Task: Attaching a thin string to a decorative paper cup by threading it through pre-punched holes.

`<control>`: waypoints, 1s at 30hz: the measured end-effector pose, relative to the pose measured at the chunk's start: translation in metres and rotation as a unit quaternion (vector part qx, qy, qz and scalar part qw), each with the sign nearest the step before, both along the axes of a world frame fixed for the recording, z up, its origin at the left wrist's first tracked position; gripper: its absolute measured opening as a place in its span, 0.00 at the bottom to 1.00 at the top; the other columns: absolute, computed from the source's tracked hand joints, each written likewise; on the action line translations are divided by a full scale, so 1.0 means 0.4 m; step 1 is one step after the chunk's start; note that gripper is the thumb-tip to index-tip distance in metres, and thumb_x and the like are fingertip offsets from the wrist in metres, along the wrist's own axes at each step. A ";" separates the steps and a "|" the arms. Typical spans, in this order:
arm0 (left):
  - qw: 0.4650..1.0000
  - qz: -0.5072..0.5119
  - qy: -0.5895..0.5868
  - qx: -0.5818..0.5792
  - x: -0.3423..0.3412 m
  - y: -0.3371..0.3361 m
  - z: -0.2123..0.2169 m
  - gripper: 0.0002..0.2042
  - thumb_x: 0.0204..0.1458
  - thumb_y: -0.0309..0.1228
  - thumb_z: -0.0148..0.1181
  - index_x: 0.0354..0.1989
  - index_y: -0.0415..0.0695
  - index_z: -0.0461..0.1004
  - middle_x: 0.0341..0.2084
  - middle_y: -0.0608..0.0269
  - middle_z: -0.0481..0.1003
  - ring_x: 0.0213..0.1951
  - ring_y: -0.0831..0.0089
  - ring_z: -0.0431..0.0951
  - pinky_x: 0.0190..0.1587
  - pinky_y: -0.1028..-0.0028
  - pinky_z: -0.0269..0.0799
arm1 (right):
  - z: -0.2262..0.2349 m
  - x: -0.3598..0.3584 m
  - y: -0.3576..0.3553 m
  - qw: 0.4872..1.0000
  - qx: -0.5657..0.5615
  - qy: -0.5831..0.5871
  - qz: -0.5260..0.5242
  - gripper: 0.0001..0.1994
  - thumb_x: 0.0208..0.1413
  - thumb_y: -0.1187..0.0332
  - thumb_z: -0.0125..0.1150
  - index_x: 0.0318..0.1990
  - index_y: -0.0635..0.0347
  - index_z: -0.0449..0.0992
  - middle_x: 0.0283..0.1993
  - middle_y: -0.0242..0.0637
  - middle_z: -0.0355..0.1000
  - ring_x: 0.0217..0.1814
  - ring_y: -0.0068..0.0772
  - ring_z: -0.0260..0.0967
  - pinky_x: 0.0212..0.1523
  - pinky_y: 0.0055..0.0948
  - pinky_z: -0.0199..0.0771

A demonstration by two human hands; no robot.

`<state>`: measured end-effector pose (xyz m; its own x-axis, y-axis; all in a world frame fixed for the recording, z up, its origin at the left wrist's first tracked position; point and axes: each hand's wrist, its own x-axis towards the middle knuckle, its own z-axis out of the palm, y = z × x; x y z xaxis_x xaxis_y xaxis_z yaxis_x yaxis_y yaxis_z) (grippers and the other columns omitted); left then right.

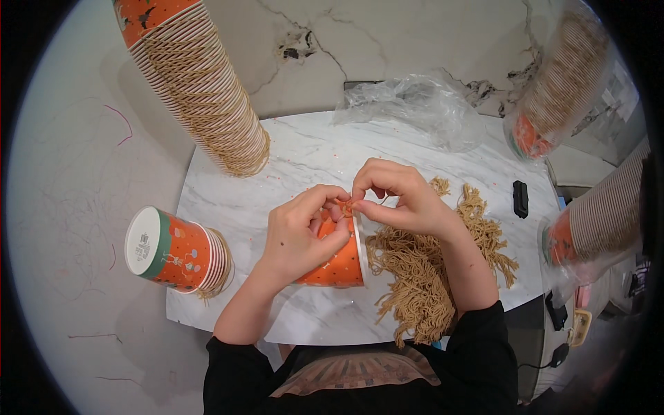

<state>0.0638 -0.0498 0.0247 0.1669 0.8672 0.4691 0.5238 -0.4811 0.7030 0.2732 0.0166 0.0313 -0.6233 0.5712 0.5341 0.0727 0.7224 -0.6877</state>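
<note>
The left hand [297,238] clasped an orange paper cup [339,266] lying on its side on the marble table [290,159], while the right hand [401,197] pinched a tan string [347,205] at its rim. Steady cup support and taut string would likely suit this threading, with the loose string pile [422,277] just beside.

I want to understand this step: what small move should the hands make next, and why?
Probably pull the tan string snug at the orange cup rim: both the left hand and right hand pinch it there, apparently mid-attachment; the cup lies sideways.
</note>
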 end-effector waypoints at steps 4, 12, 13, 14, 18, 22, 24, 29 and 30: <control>1.000 0.003 0.015 0.005 -0.001 0.003 -0.004 0.13 0.45 0.22 0.66 0.41 0.44 0.78 0.27 0.67 0.78 0.18 0.80 0.68 0.23 0.78 0.66 | -0.007 -0.002 0.003 1.000 0.001 0.002 -0.001 0.05 0.55 0.71 0.65 0.36 0.62 0.76 0.33 0.33 0.72 0.34 0.29 0.67 0.33 0.27 0.66; 0.998 -0.022 -0.028 0.049 -0.003 0.020 -0.027 0.10 0.46 0.20 0.66 0.38 0.43 0.78 0.28 0.65 0.78 0.20 0.77 0.71 0.26 0.76 0.69 | -0.010 -0.004 -0.004 0.999 -0.032 0.022 0.023 0.03 0.53 0.75 0.65 0.34 0.60 0.77 0.35 0.29 0.73 0.36 0.23 0.67 0.33 0.24 0.61; 0.999 -0.037 -0.012 0.026 -0.008 0.019 -0.029 0.09 0.47 0.20 0.66 0.38 0.43 0.78 0.28 0.65 0.78 0.20 0.78 0.71 0.26 0.76 0.69 | -0.008 -0.003 -0.004 0.999 -0.031 0.023 0.023 0.03 0.53 0.75 0.65 0.34 0.60 0.77 0.35 0.29 0.73 0.36 0.23 0.67 0.33 0.24 0.61; 0.999 -0.036 -0.012 0.027 -0.008 0.017 -0.028 0.09 0.47 0.20 0.66 0.38 0.43 0.78 0.28 0.65 0.78 0.20 0.78 0.71 0.26 0.76 0.69 | -0.005 -0.002 -0.003 0.999 -0.028 0.014 0.023 0.03 0.53 0.75 0.65 0.34 0.61 0.77 0.35 0.30 0.73 0.36 0.23 0.67 0.33 0.24 0.61; 1.000 -0.009 -0.016 0.014 0.007 0.009 -0.018 0.10 0.47 0.20 0.66 0.38 0.42 0.77 0.26 0.65 0.79 0.19 0.78 0.70 0.24 0.77 0.68 | -0.005 -0.001 -0.003 1.000 -0.026 0.005 0.017 0.04 0.53 0.76 0.65 0.34 0.61 0.76 0.35 0.30 0.73 0.36 0.23 0.66 0.33 0.24 0.61; 0.999 -0.004 -0.053 0.012 0.014 0.005 -0.011 0.11 0.47 0.20 0.66 0.40 0.42 0.78 0.26 0.64 0.79 0.19 0.78 0.69 0.24 0.77 0.67 | -0.012 -0.002 0.003 1.000 -0.006 0.023 0.014 0.04 0.54 0.75 0.65 0.35 0.60 0.75 0.35 0.29 0.72 0.35 0.23 0.66 0.32 0.24 0.60; 0.999 -0.010 -0.050 0.017 0.008 0.004 -0.011 0.11 0.47 0.20 0.66 0.40 0.42 0.78 0.27 0.64 0.80 0.19 0.78 0.70 0.24 0.77 0.67 | -0.005 -0.001 0.001 0.999 -0.036 -0.002 -0.004 0.03 0.56 0.73 0.64 0.35 0.59 0.75 0.35 0.28 0.72 0.34 0.21 0.65 0.30 0.23 0.59; 0.993 -0.029 -0.018 0.110 -0.002 0.012 -0.007 0.12 0.45 0.18 0.65 0.39 0.42 0.79 0.26 0.64 0.79 0.20 0.76 0.72 0.25 0.76 0.68 | -0.016 -0.004 0.003 0.999 -0.033 0.005 -0.004 0.03 0.58 0.72 0.63 0.36 0.59 0.74 0.33 0.26 0.70 0.31 0.18 0.62 0.27 0.21 0.57; 0.995 -0.019 -0.008 0.096 -0.004 0.009 -0.005 0.12 0.44 0.18 0.64 0.39 0.42 0.80 0.25 0.64 0.79 0.20 0.75 0.72 0.26 0.76 0.68 | -0.017 -0.004 0.002 0.999 -0.038 0.009 -0.005 0.03 0.59 0.72 0.62 0.36 0.59 0.74 0.33 0.26 0.70 0.30 0.17 0.61 0.26 0.20 0.57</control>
<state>0.0622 -0.0461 0.0228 0.1893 0.7549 0.6279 0.4926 -0.6262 0.6044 0.2717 0.0174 0.0247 -0.6086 0.6161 0.5001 0.0662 0.6675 -0.7417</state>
